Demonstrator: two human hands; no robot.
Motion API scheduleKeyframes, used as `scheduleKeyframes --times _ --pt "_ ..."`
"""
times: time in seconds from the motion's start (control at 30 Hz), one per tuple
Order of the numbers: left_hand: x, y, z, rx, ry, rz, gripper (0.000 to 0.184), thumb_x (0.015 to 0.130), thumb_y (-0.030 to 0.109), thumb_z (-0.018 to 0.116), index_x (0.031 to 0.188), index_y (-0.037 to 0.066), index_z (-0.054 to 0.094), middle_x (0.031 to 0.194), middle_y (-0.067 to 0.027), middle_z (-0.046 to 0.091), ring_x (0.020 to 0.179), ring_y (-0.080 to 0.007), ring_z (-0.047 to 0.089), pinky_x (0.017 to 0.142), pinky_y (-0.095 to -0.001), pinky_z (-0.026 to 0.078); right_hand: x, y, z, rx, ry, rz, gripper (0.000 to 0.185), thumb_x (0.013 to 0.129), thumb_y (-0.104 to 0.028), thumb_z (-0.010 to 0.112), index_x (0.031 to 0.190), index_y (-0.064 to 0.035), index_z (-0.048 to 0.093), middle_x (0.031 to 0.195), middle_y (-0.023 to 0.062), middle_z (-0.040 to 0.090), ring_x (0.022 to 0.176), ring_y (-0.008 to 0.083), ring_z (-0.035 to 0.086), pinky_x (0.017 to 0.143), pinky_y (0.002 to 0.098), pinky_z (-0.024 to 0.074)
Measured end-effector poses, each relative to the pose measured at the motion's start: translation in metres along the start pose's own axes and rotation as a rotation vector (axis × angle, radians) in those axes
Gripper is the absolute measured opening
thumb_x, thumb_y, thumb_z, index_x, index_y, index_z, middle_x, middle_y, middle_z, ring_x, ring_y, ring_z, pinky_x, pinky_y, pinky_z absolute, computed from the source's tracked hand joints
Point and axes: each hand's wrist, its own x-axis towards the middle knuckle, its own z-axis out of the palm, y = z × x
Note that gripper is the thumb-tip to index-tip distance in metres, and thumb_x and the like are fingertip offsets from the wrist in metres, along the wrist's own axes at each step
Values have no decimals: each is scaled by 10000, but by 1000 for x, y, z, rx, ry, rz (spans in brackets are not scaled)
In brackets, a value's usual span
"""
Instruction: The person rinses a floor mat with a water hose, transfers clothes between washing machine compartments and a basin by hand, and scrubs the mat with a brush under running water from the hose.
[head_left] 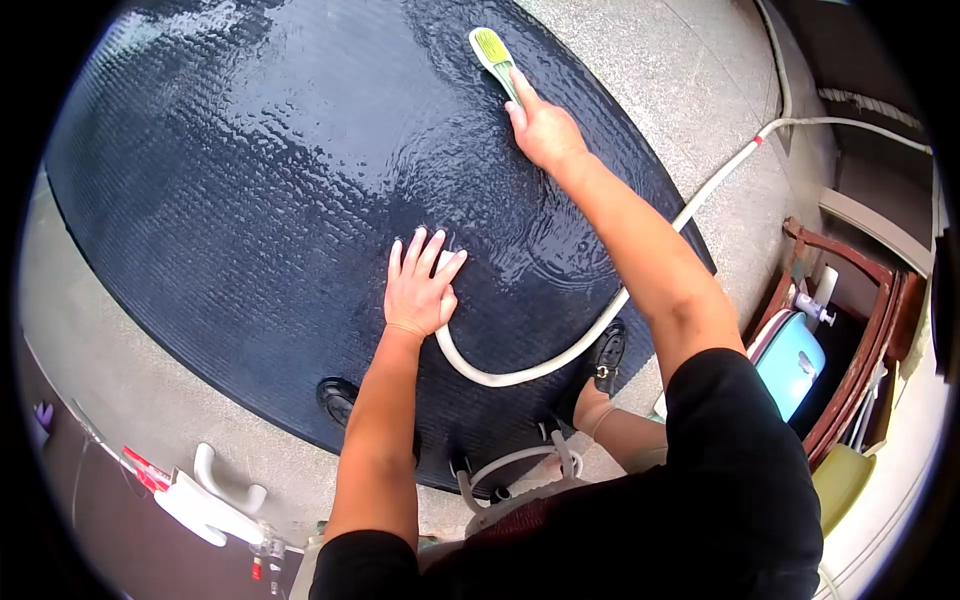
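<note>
A large dark ribbed rubber mat (250, 220) lies wet on the floor, with water rippling over it. My right hand (548, 132) is closed around the handle of a scrubbing brush (490, 48), white and green with a yellow-green head, reaching over the mat's far right part. Nearer to me, my left hand (420, 290) has its fingers stretched forward over the end of a pale hose (500, 378), which runs under the palm. The hose's very tip is mostly hidden by the fingers. Water spreads ahead of this hand.
The hose curves past my black shoe (606, 355) and on to the upper right. A small stool (520, 460) is beneath me. Right of the mat stands a wooden rack (850, 330) with a blue basin (790, 365). White pipes and a red-and-white item (200, 500) lie lower left.
</note>
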Motion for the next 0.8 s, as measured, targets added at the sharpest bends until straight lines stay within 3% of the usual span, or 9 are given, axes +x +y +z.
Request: scheduleKeyframes --times 0.1,0.2,0.3,0.37,0.47,0.53,0.63,0.8 --pt "-4 -9 0 -33 -19 -24 529 700 150 586 1226 197 588 1375 -94 471 1324 -280 392 1082 -570 263 -87 33 1 -32 -170 -15 559 957 -321 452 1473 -254 247 891 232 652 821 399 639 766 488 498" --pt "-16 -25 -23 22 -20 -116 540 717 151 590 1256 138 559 1394 -101 462 1322 -262 405 1093 -561 244 -183 79 11 -36 -191 -136 605 928 -274 519 1474 -279 260 818 211 627 738 379 640 693 470 525" --pt "-26 -46 -36 0 -52 -70 604 690 230 662 1278 160 544 1415 -78 445 1326 -261 399 1104 -521 253 -227 89 15 -5 -216 -189 596 917 -248 540 1463 -289 302 754 192 599 670 349 640 641 460 536" --pt "-25 -47 -34 10 -72 -61 643 672 270 686 1289 178 531 1433 -65 424 1334 -253 387 1109 -503 258 -174 42 23 -99 -198 -202 571 923 -286 529 1453 -309 318 734 187 597 649 346 638 594 466 522" --pt "-26 -47 -34 69 -82 -53 651 672 273 664 1297 157 524 1432 -89 425 1346 -277 366 1108 -501 259 -90 -46 25 -94 -181 -201 480 966 -340 444 1426 -266 329 794 207 627 720 401 628 678 493 509" --pt "-29 -48 -38 87 -92 -63 655 668 277 664 1297 159 523 1432 -87 424 1345 -276 368 1108 -502 257 -68 -81 38 45 -148 -181 496 965 -327 449 1438 -268 314 819 220 625 722 404 631 679 492 509" --pt "-28 -49 -32 81 -94 -66 640 688 329 672 1297 208 519 1446 -58 406 1354 -236 352 1110 -497 249 -129 -54 51 0 -219 -205 567 950 -311 484 1471 -303 262 809 227 613 699 394 636 672 491 515" --pt "-25 -48 -33 76 -91 -55 658 667 317 670 1293 189 512 1431 -77 421 1347 -251 365 1107 -538 233 -198 -27 25 -78 -408 -173 565 937 -316 510 1461 -306 298 757 205 599 668 373 634 639 484 522"
